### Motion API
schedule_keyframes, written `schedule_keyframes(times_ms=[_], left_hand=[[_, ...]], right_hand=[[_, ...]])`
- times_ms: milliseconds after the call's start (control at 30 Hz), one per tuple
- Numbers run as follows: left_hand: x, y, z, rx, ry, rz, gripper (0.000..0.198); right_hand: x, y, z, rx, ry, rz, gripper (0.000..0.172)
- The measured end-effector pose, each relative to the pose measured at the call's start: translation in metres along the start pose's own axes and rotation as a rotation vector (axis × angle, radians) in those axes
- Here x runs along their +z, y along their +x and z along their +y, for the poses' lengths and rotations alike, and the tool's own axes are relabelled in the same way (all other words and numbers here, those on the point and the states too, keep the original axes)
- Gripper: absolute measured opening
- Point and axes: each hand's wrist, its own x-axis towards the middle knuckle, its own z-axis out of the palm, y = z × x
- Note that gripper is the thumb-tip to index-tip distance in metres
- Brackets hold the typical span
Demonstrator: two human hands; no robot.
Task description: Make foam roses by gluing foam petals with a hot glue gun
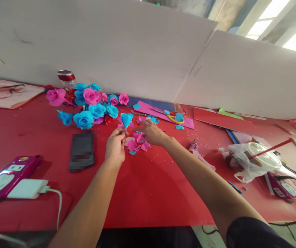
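Note:
My left hand [116, 144] is closed, pinching the base of a blue paper flower [126, 119] whose petals form a small cone. To its right, my right hand [151, 132] reaches over the cut petals with its fingers stretched out and apart. Loose pink paper petals [132, 145] lie below the right fingers, with a few blue ones among them. Behind the left hand, a bunch of finished blue and pink paper roses [92, 96] lies on the red table [153, 193]. Yellow-handled scissors [176, 119] rest on a pink paper sheet [188, 123].
A dark phone [82, 150] lies left of my left hand. A purple power strip [21, 165] with a white charger [29, 188] sits at the far left. At right are pink pliers-like tool [202, 160] and a bagged cup [263, 155]. A pale partition [127, 48] stands behind.

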Motion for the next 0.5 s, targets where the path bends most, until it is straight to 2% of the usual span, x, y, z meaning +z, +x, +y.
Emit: schedule_keyframes(times_ms=[100, 200, 300, 433, 500], left_hand=[[-0.003, 0.002, -0.002, 0.011, -0.026, -0.01, 0.021], [-0.004, 0.004, -0.004, 0.023, -0.063, -0.012, 0.021], [0.0, 0.001, -0.004, 0.029, -0.082, -0.057, 0.018], [0.009, -0.009, -0.004, 0.016, -0.056, -0.097, 0.006], [0.014, -0.015, -0.004, -0.019, 0.005, -0.113, 0.013]], right_hand=[[0.001, 0.008, 0.002, 0.065, 0.104, 0.044, 0.016], [-0.004, 0.001, 0.004, 0.272, 0.369, 0.218, 0.014], [-0.006, -0.019, -0.001, 0.436, 0.698, 0.363, 0.013], [0.002, -0.046, -0.018, 0.478, 1.061, 0.504, 0.015], [0.008, -0.053, -0.026, 0.464, 1.159, 0.52, 0.015]])
